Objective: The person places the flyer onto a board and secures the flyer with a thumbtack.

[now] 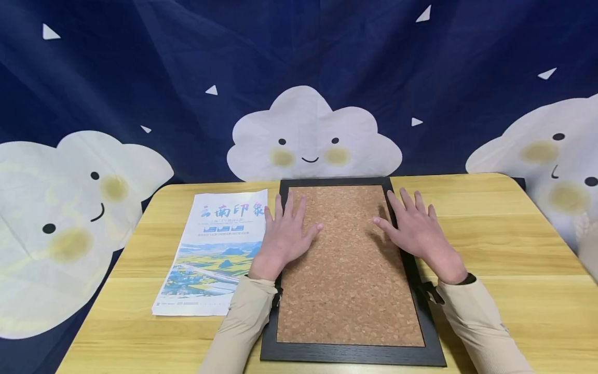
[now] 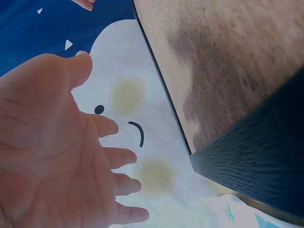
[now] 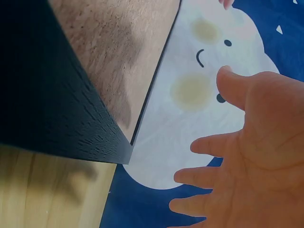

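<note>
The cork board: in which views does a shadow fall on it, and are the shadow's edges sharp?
Head view: a soft-edged shadow falls on the cork board beside the right hand; left wrist view: a blurry shadow crosses it; right wrist view: likewise blurry, with another faint shadow on the table.

Navy cloth (image 1: 317,47) behind wooden table (image 1: 504,234)

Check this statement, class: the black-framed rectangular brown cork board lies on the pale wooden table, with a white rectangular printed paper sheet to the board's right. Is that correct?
Wrong side: in the head view, the black-framed rectangular brown cork board does lie on the pale wooden table, but the white rectangular printed paper sheet is left of the board.
</note>
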{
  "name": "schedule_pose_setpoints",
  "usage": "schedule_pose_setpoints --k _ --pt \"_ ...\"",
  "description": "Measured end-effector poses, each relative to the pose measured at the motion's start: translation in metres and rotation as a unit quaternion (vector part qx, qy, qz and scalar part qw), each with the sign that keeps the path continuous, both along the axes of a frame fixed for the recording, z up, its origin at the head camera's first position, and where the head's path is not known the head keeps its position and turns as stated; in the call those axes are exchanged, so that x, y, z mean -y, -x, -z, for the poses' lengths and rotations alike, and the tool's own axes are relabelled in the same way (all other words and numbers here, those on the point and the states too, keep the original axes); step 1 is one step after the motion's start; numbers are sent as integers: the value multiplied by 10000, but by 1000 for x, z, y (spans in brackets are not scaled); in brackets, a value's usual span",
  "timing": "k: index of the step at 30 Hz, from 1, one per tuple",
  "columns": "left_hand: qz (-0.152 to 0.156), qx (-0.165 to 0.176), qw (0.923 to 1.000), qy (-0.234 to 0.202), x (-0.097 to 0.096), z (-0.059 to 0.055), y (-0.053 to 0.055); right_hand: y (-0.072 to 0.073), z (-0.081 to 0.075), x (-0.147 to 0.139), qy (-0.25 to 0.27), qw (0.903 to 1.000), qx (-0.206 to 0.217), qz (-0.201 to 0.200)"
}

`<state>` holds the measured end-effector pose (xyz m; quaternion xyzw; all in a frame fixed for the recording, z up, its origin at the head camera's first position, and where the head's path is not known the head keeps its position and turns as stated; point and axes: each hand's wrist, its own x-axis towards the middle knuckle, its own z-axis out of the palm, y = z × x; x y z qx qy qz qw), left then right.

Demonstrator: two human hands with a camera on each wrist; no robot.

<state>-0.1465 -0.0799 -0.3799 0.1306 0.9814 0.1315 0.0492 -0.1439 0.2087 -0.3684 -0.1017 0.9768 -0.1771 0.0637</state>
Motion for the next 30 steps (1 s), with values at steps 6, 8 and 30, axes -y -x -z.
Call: schedule_pose_setpoints --k 6,8,30 --pt "-12 -2 9999 -123 1 0 0 1 0 -2 25 9998 167 -95" --pt "-42 -3 9999 -139 3 2 0 2 1 -5 80 9995 261 -186" --pt "-260 -10 9992 -304 111 -3 -27 13 19 -32 923 9800 1100 -1374"
